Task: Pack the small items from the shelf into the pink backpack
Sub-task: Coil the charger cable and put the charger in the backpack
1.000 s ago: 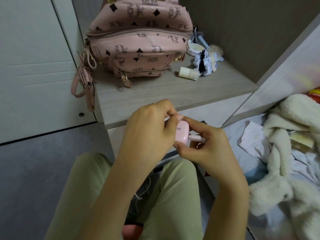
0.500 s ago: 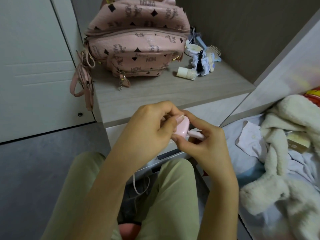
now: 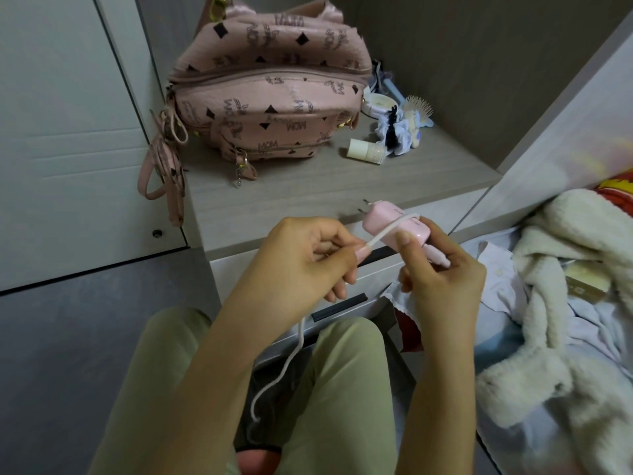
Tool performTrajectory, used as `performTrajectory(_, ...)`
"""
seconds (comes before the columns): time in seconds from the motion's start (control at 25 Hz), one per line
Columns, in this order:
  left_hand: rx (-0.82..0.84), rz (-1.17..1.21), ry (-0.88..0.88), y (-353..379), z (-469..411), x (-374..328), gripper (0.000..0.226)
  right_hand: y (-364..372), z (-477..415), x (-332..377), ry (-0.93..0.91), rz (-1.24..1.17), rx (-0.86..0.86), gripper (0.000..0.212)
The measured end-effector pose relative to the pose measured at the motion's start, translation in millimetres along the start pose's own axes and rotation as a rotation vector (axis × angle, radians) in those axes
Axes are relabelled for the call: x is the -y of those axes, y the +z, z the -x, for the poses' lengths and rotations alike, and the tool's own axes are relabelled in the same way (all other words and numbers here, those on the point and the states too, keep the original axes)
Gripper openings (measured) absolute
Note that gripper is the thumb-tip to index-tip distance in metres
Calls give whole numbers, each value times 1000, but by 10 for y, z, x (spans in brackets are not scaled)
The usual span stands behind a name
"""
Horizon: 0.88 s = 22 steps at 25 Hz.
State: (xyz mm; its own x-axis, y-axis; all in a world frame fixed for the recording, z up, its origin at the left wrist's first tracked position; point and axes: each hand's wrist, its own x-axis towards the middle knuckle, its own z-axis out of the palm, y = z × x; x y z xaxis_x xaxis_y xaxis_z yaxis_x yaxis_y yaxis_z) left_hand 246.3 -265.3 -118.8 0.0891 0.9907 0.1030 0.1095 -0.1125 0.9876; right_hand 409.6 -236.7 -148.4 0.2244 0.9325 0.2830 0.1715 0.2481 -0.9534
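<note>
Right grip (image 3: 442, 269) pinches the pink charger (image 3: 394, 228) between thumb and fingers, holding it in the air just in front of the shelf (image 3: 308, 193) edge, its two prongs pointing up and left. From where I watch, the left grip (image 3: 308, 262) is pressed together on the white cable (image 3: 387, 231), thumb and forefinger nipping it just left of the charger. That cable crosses over the charger's body, runs through the left hand, then hangs down between my knees in a loose curve, its free end dangling over the green trousers (image 3: 342, 389). A short pink stub sticks out from the charger's lower end, against my right fingers. Behind the hands, the backpack (image 3: 267, 87) stands on the shelf toward its left rear, zips shut as far as I can tell, with its straps (image 3: 161, 173) drooping off the shelf's left edge. To the right of the backpack, well apart from the charger, lie the small items: a little cream bottle (image 3: 364, 151) on its side, a black clip (image 3: 390, 130) on a white-and-blue scrunchie (image 3: 406, 132), a round white compact (image 3: 378, 105), and a brush (image 3: 418, 108) nearest the back wall. Below the shelf I see drawer fronts with dark handles (image 3: 339, 306). At the right, a fluffy white garment (image 3: 565, 320) lies heaped on a bed.
</note>
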Motion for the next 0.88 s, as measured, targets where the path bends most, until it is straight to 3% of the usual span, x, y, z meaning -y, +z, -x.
performTrajectory(0.2,77,88,10,-10,-25,27,9,179,36,56,167,-154,20,9)
performTrajectory(0.24,96,98,17,2,-26,28,8,227,46,78,225,-205,16,15)
performTrajectory(0.32,109,112,36,24,-40,45,7,274,55,95,336,-280,27,51)
performTrajectory(0.52,121,138,12,-10,-91,153,7,257,67,147,397,-316,114,61)
performTrajectory(0.56,139,148,-6,-23,-100,171,1,244,69,155,396,-334,133,57)
performTrajectory(0.72,232,37,-31,-111,-119,278,24,142,62,230,376,-451,269,37)
performTrajectory(0.88,205,-22,-23,-98,-135,319,10,86,59,222,392,-392,343,37)
